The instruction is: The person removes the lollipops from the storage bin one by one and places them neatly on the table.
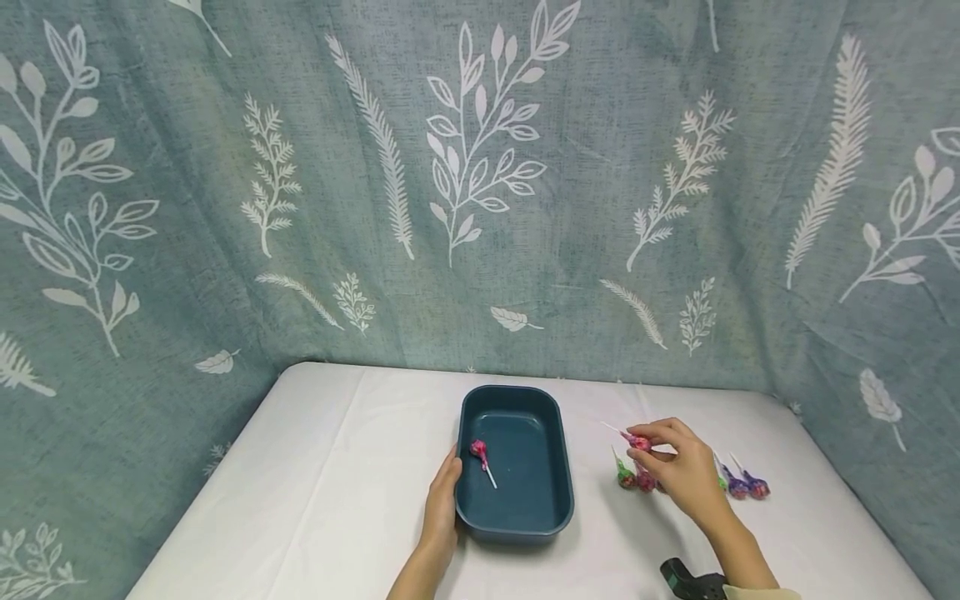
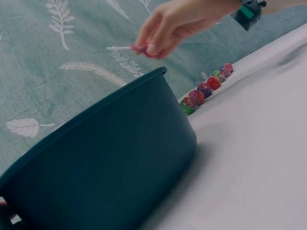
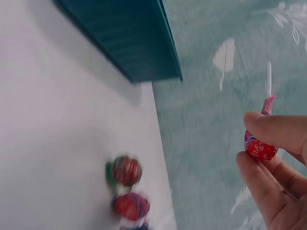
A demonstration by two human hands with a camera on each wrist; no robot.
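Note:
My right hand pinches a pink-wrapped lollipop above the table, right of a dark teal plastic bin. In the right wrist view, thumb and fingers hold the wrapped candy head, and its white stick points up and away. My left hand holds the bin at its left side, with the thumb by the rim; most of its fingers are hidden. One pink lollipop lies inside the bin. Several lollipops in green, pink and purple wrappers lie in a row right of the bin, partly behind my right hand.
A white cloth covers the table. Behind it hangs a grey-green curtain with white leaf prints. A dark wrist-camera mount sits on my right wrist.

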